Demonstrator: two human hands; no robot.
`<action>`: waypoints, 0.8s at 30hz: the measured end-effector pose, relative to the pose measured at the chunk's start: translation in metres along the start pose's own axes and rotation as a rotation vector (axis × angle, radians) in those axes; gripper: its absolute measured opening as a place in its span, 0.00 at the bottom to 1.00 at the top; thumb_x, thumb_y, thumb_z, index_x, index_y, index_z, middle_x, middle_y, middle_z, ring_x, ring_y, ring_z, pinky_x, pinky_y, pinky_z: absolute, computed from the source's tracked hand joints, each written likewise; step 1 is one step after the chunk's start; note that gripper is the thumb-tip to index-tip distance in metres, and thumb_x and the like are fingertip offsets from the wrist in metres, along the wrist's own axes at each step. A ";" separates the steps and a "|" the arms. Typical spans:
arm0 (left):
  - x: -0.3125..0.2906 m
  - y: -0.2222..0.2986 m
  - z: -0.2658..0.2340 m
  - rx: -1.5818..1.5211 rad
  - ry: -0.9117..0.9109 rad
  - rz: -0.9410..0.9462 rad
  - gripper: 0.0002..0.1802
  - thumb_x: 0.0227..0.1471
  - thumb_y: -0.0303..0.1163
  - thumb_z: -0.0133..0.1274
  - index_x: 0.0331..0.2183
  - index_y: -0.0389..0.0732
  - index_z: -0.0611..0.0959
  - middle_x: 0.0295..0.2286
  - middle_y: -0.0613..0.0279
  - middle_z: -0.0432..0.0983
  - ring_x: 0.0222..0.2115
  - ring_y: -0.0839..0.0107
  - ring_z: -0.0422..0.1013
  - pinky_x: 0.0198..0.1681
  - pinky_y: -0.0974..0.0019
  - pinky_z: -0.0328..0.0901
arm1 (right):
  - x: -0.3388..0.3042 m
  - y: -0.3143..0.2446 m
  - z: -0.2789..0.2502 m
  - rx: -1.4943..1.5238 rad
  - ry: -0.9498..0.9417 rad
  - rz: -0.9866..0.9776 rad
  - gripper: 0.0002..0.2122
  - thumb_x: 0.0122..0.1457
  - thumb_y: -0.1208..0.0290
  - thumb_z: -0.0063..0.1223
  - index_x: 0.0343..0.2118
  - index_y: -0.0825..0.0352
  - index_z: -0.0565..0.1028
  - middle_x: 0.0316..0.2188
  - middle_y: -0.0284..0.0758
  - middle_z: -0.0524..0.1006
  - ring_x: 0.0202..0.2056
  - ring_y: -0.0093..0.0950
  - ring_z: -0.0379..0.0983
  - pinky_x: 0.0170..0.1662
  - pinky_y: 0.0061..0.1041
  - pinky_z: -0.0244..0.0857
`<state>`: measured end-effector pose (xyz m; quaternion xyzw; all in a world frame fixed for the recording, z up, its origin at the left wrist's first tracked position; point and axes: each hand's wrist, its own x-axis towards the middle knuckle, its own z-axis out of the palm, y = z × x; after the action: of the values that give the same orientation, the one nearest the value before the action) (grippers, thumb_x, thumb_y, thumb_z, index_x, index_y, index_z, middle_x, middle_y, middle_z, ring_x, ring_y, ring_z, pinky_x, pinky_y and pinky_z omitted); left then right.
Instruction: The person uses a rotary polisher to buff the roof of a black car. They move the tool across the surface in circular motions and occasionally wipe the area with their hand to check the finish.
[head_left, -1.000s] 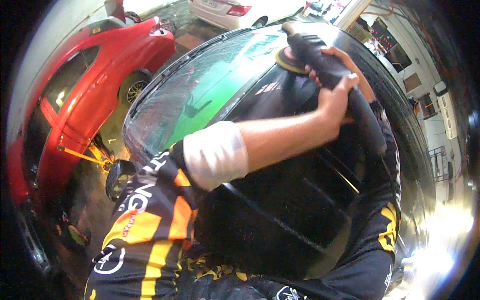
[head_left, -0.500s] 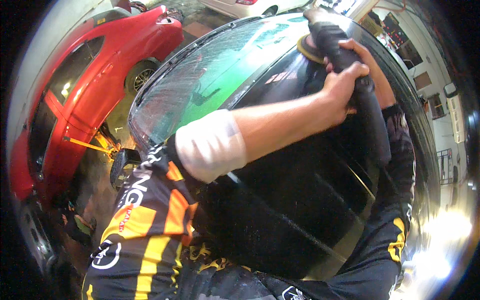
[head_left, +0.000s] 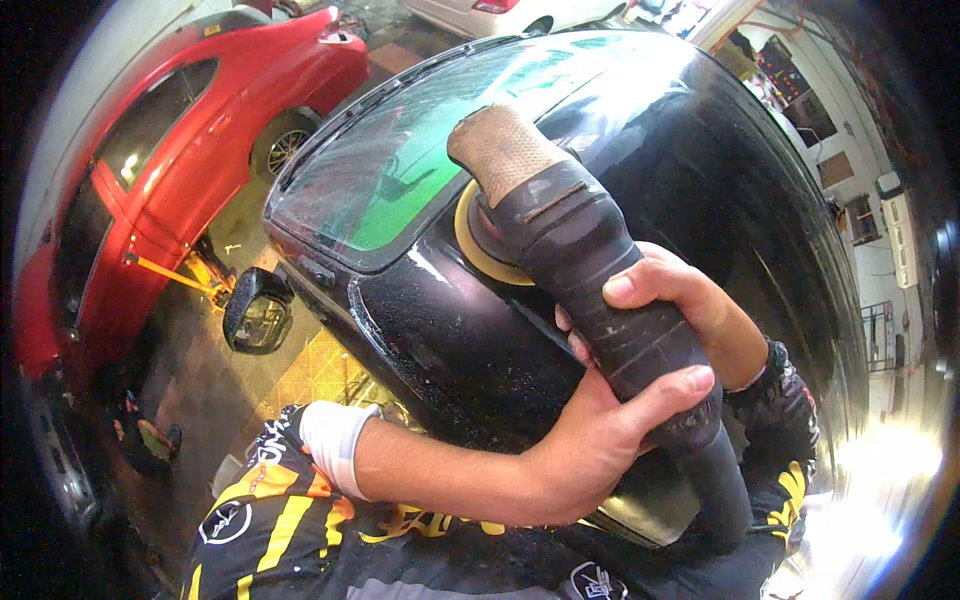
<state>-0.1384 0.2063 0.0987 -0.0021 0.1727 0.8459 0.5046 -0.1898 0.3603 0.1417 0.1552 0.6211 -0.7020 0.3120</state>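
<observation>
Polisher with a taped black body and tan nose slants over the black car panel, its nose toward the glass. From my remote seat I see both hands wrapped round it: the right hand clasps the middle of the body with its thumb lying on top, and the left hand grips farther back, near where the body narrows into the rear tube. The pad, yellow at its rim, sits under the nose, close to the edge of the glass; it looks to meet the panel, but I cannot tell how flat it lies.

To do this well, I would set the pad's face level with the curve, giving light, even weight with the right hand and steering with the left, so the rim does not dig in. So near the glass, I judge slow, short passes safer, since a turning rim could catch its edge. I would also hold the rear tube clear of the panel.
</observation>
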 end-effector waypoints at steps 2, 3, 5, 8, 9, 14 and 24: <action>0.008 0.007 0.003 0.001 -0.025 -0.013 0.28 0.57 0.40 0.62 0.53 0.44 0.68 0.39 0.67 0.71 0.42 0.73 0.73 0.46 0.63 0.70 | -0.001 -0.004 -0.003 0.061 0.033 0.011 0.25 0.52 0.58 0.59 0.46 0.76 0.75 0.34 0.44 0.81 0.32 0.33 0.80 0.39 0.32 0.77; 0.018 0.011 0.003 0.040 0.012 0.004 0.28 0.56 0.42 0.63 0.52 0.45 0.68 0.39 0.67 0.72 0.41 0.73 0.73 0.45 0.62 0.72 | -0.002 -0.007 -0.003 0.133 0.099 0.034 0.25 0.53 0.58 0.58 0.46 0.75 0.75 0.35 0.43 0.81 0.33 0.33 0.80 0.40 0.33 0.77; 0.046 0.019 0.007 0.086 0.000 -0.030 0.29 0.54 0.44 0.64 0.51 0.46 0.69 0.39 0.67 0.73 0.40 0.72 0.74 0.44 0.61 0.73 | 0.001 -0.013 -0.027 0.218 0.179 0.003 0.22 0.56 0.58 0.56 0.47 0.72 0.75 0.36 0.44 0.80 0.34 0.32 0.79 0.42 0.31 0.76; 0.103 0.029 0.020 0.194 0.077 0.002 0.27 0.49 0.46 0.64 0.48 0.51 0.72 0.35 0.67 0.75 0.36 0.71 0.77 0.39 0.59 0.73 | 0.011 -0.003 -0.083 0.124 0.160 -0.455 0.19 0.63 0.56 0.52 0.50 0.66 0.75 0.39 0.46 0.81 0.38 0.36 0.80 0.46 0.34 0.75; 0.134 0.029 0.020 0.222 0.077 0.001 0.25 0.50 0.46 0.63 0.46 0.51 0.73 0.34 0.67 0.76 0.32 0.69 0.77 0.35 0.57 0.74 | 0.021 -0.008 -0.116 0.086 0.132 -0.541 0.18 0.64 0.57 0.51 0.51 0.63 0.75 0.41 0.47 0.80 0.39 0.37 0.80 0.47 0.35 0.74; 0.265 0.038 0.037 0.278 0.084 0.037 0.22 0.49 0.47 0.61 0.42 0.46 0.77 0.29 0.65 0.77 0.27 0.65 0.77 0.30 0.55 0.73 | 0.055 -0.036 -0.251 -0.033 0.475 -0.746 0.17 0.67 0.61 0.43 0.55 0.59 0.71 0.49 0.49 0.77 0.41 0.40 0.78 0.48 0.36 0.73; 0.411 0.104 0.027 0.408 -0.057 0.022 0.25 0.47 0.50 0.59 0.42 0.45 0.76 0.30 0.61 0.76 0.30 0.61 0.76 0.37 0.47 0.72 | 0.077 -0.090 -0.272 -0.107 0.423 -0.786 0.25 0.66 0.74 0.40 0.67 0.57 0.59 0.55 0.49 0.70 0.54 0.36 0.73 0.59 0.33 0.67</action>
<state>-0.4238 0.5200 0.0815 0.1260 0.3260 0.7987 0.4899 -0.3511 0.6084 0.1154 0.0313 0.7186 -0.6868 -0.1046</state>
